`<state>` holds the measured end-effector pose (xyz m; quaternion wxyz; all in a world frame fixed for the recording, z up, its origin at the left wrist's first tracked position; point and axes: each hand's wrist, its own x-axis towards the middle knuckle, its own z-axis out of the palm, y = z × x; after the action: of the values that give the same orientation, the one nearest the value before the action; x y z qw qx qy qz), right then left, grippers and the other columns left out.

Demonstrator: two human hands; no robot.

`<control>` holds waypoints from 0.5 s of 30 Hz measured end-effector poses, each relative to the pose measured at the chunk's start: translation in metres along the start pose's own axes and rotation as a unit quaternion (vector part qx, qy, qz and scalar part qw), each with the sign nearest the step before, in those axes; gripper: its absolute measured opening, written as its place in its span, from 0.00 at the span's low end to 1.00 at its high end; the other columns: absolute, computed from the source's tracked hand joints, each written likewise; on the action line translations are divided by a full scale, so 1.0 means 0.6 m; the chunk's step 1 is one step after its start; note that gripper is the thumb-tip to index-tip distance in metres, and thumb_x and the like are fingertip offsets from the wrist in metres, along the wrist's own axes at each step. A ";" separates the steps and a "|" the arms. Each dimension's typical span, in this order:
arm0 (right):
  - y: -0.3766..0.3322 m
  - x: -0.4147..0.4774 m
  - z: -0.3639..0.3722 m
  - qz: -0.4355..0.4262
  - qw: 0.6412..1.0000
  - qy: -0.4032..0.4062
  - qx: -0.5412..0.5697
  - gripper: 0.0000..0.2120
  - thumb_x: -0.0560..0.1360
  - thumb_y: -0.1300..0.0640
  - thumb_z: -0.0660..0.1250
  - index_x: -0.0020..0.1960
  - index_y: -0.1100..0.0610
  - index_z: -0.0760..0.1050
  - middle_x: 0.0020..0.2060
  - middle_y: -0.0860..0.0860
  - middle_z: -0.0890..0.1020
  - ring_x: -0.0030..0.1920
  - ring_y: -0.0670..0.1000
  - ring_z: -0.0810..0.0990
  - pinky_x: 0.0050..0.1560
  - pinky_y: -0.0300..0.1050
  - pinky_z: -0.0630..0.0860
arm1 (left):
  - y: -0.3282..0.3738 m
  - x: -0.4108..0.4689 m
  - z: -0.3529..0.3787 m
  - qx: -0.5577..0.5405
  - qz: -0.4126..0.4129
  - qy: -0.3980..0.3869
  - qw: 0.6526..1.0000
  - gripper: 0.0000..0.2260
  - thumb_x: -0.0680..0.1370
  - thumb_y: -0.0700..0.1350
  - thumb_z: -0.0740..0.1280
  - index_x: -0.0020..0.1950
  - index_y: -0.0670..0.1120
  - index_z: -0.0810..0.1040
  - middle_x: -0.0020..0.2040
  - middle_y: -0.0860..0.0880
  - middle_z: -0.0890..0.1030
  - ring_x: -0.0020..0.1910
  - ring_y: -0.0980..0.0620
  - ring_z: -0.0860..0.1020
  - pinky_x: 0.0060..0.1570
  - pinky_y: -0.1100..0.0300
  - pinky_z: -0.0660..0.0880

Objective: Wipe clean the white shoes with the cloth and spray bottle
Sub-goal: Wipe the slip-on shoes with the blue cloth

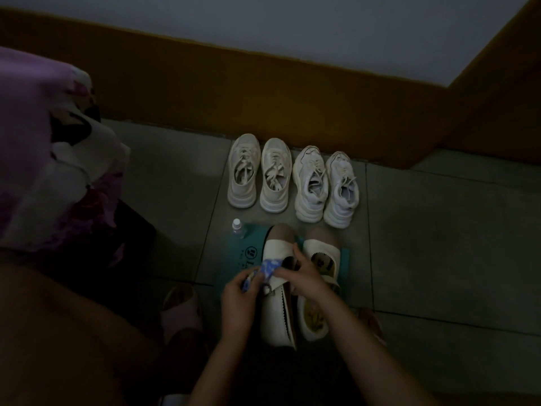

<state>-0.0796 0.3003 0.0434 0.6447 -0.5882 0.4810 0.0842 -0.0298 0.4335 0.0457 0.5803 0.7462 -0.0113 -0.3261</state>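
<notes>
— Left hand (236,300) sits low, forearm coming in from the bottom edge, fingers curled and pinching a blue-and-white patterned cloth (268,266), bunched between fingertips and thumb.

— And the right hand (306,278)?

— Forearm reaching in from the lower right, fingers curled over the opening of the white shoe (273,315), gripping it by the broad band across the top. The cloth touches that band, just left of the right hand's fingers.

— How does the shoe look?

— Cream-white slip-on, scalloped trim along the edge, tipped a little onto its side. The light's dim, so I can't tell whether it's lifted or resting on the teal mat (240,259).

— Its partner?

— The second white shoe (320,253) is just beside it on the right, flat on the mat, yellowish insole showing, heel end partly hidden under the right wrist.

— The bottle?

— The spray bottle (238,228) stands upright at the mat's far left corner, beyond the left hand, apart from both hands.

— Further out?

— Two pairs of white sneakers stand side by side on the tiled floor (439,230), the left pair (259,174) and the right pair (325,189), toes toward the brown skirting (263,92). A pink slipper (178,312) lies near the left forearm, and a purple floral bedsheet (44,142) hangs at the far left.
</notes>
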 end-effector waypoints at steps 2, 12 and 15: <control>-0.001 -0.001 -0.002 0.006 1.000 -0.003 0.009 0.43 0.72 0.59 0.71 0.77 0.51 0.47 0.73 0.57 0.64 0.70 0.58 0.67 0.67 0.57 0.69 | -0.002 -0.009 0.001 0.021 0.010 0.007 1.000 0.05 0.75 0.43 0.67 0.49 0.48 0.82 0.45 0.51 0.84 0.45 0.57 0.81 0.47 0.63 0.75; 0.004 0.000 0.016 -0.022 0.999 0.039 0.014 0.46 0.67 0.55 0.76 0.76 0.55 0.53 0.72 0.56 0.65 0.70 0.55 0.67 0.68 0.55 0.69 | -0.028 -0.073 0.000 0.085 0.001 0.053 0.995 0.08 0.76 0.44 0.68 0.54 0.49 0.81 0.49 0.52 0.83 0.48 0.58 0.80 0.49 0.65 0.74; 0.005 -0.004 0.018 -0.027 0.998 0.044 0.022 0.45 0.67 0.56 0.76 0.76 0.55 0.54 0.72 0.56 0.65 0.70 0.55 0.68 0.68 0.55 0.69 | -0.033 -0.084 -0.001 0.097 -0.005 0.065 0.993 0.08 0.75 0.44 0.68 0.54 0.49 0.81 0.48 0.52 0.83 0.47 0.58 0.80 0.48 0.64 0.74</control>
<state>-0.0772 0.3112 0.0417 0.6376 -0.5902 0.4941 0.0302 -0.0764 0.4605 0.0524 0.5031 0.8187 -0.0013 -0.2767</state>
